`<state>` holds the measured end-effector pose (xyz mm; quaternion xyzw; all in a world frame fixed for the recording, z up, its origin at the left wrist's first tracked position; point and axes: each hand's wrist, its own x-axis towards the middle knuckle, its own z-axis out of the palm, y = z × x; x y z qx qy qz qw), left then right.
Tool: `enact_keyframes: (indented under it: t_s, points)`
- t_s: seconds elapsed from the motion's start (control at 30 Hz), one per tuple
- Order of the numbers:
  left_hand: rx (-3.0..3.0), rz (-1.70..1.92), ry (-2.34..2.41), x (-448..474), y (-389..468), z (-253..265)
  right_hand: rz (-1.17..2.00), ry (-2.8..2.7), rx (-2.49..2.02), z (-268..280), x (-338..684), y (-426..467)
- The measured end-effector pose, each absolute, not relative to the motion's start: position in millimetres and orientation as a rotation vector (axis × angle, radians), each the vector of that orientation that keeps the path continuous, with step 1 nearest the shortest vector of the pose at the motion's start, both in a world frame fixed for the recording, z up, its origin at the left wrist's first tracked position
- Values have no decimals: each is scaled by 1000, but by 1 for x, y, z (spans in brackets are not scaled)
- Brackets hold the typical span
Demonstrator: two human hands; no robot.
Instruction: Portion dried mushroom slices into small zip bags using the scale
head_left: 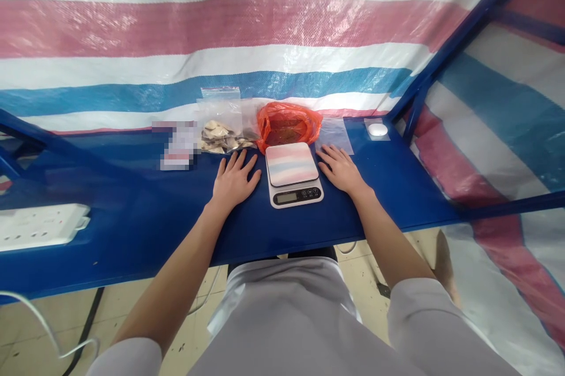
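My left hand point(235, 178) lies flat on the blue table point(145, 205) with its fingers spread, holding nothing. Just beyond its fingertips stands a clear zip bag point(219, 123) with pale, flat pieces inside. My right hand point(342, 168) also rests flat and open, its fingertips at the near edge of a clear plastic bag point(335, 132). Between the two hands sits a white kitchen scale point(292, 165), its small display and buttons facing me. Behind the scale an orange-red plastic bag point(289, 120) stands with its mouth open; something brown shows inside.
A white power strip point(42, 226) lies at the table's left. At the far right is a round white object point(377, 129) on a small clear packet. A blurred-out paper point(179, 146) lies left of the zip bag. Striped sheeting point(220, 26) hangs behind, and a blue frame post point(454, 29) rises at right.
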<state>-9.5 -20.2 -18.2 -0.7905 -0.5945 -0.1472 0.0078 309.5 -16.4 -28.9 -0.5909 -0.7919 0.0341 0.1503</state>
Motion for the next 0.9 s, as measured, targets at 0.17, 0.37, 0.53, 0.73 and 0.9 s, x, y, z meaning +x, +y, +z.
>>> enact_keyframes:
  t_s: [0.17, 0.37, 0.53, 0.73, 0.9]
  points:
    - [-2438, -501, -1845, -10, -21, -17, 128, -2234, -1644, -28, 311, -17]
    - [-2425, -705, -1710, -11, -26, -4, 214, -2080, -1579, -23, 313, -10]
    - [-2462, -820, -1475, -15, -16, 27, 191, -2109, -1605, -17, 314, 9]
    - [-2371, -791, -1420, -32, 25, 54, 119, -2163, -1635, -25, 313, 30]
    - [-2420, -589, -1474, -49, 55, 53, 69, -2183, -1607, -37, 313, 33]
